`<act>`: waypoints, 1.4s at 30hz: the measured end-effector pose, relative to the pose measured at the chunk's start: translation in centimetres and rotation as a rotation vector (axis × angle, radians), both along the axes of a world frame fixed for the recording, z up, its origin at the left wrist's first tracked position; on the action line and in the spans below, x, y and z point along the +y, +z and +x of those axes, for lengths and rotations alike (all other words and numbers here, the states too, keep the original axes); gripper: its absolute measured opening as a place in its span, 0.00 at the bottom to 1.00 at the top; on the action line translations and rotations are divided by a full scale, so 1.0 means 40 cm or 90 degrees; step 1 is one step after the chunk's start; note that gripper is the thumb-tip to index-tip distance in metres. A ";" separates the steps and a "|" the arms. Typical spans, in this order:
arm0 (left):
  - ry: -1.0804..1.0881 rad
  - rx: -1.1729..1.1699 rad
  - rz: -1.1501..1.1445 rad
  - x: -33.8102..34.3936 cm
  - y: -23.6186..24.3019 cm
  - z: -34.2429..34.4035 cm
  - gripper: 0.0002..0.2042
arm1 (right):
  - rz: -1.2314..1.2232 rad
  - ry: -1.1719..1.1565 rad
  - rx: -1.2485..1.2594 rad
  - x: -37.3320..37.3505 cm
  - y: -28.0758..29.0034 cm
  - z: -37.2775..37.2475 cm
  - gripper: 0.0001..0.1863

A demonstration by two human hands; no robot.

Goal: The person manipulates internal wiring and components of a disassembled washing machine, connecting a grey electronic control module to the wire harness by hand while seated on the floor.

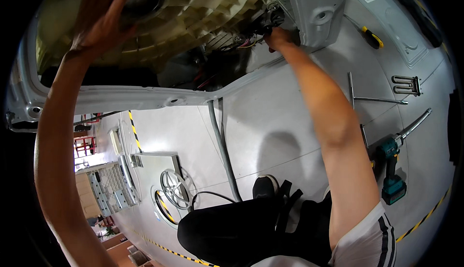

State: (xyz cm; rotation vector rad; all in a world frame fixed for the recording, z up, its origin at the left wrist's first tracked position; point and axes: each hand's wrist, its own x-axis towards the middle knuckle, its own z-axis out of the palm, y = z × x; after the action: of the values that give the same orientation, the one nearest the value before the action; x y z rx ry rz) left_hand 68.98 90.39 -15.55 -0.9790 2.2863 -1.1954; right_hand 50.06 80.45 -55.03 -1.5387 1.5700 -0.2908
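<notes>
An opened washing machine stands before me, its white metal frame [145, 98] around a large ribbed, cream-coloured tub [203, 6]. My left hand [104, 23] is raised at the upper left, fingers stretched and thumb apart, in front of the tub beside its dark round centre. It lies in shadow, and whether it touches the tub I cannot tell. Low on the right, my right hand [280, 40] reaches inside the frame's corner, fingers closed at a black part [265, 28] too dark to name. Thin coloured wires [247, 42] run just left of it.
On the floor at right lie a heating element [407, 85], a T-handle wrench [379, 100], a teal cordless driver [389, 151], a yellow-black screwdriver [372, 37] and a grey panel [391, 25]. A grey hose [223, 151] crosses the floor. A white panel [157, 163] lies left of my knees.
</notes>
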 end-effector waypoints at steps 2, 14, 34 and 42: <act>-0.006 0.031 0.009 0.008 -0.002 -0.004 0.49 | -0.023 0.002 0.016 0.001 0.007 0.004 0.16; -0.111 0.070 0.027 -0.027 0.003 0.039 0.49 | -0.033 -0.017 -0.013 0.019 0.013 0.013 0.15; -0.055 0.060 0.042 0.028 -0.019 -0.012 0.50 | 0.047 -0.063 -0.084 0.026 0.044 -0.002 0.14; -0.041 0.105 0.051 0.036 -0.040 -0.014 0.52 | 0.032 -0.027 0.001 0.008 0.025 -0.001 0.21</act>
State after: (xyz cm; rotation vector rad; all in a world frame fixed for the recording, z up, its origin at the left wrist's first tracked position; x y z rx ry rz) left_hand 68.40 91.83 -17.17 -1.0161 2.4900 -1.0742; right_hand 50.00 80.78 -54.05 -1.4698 1.6002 -0.2725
